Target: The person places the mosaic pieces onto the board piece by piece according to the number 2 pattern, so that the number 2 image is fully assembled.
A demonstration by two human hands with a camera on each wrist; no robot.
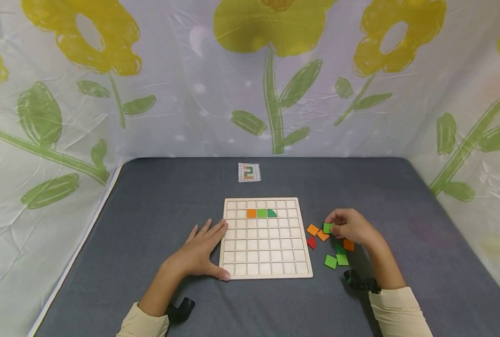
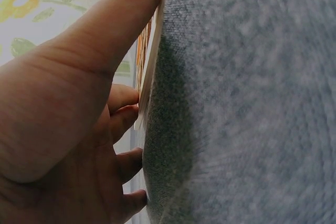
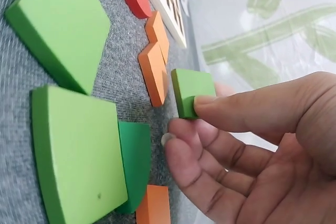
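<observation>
My right hand [image 1: 351,227] pinches a light green square tile [image 3: 193,92] between thumb and fingers, above the loose tiles right of the board. My left hand [image 1: 201,250] lies spread at the left edge of the wooden grid board [image 1: 258,243], thumb at its near left corner and fingertips on its rim. In the board's second row sit an orange square [image 1: 251,213], a light green square [image 1: 262,213] and a dark green quarter-round tile [image 1: 271,213], side by side. The left wrist view shows the thumb and fingers along the board's edge.
Loose on the grey cloth lie orange squares [image 1: 312,230], a red rounded tile [image 1: 311,242], light green squares [image 1: 330,261], a dark green tile [image 3: 135,166] and another orange tile [image 1: 348,245]. A small pattern card [image 1: 249,172] lies behind the board. Flower-printed fabric [image 1: 182,93] surrounds the table.
</observation>
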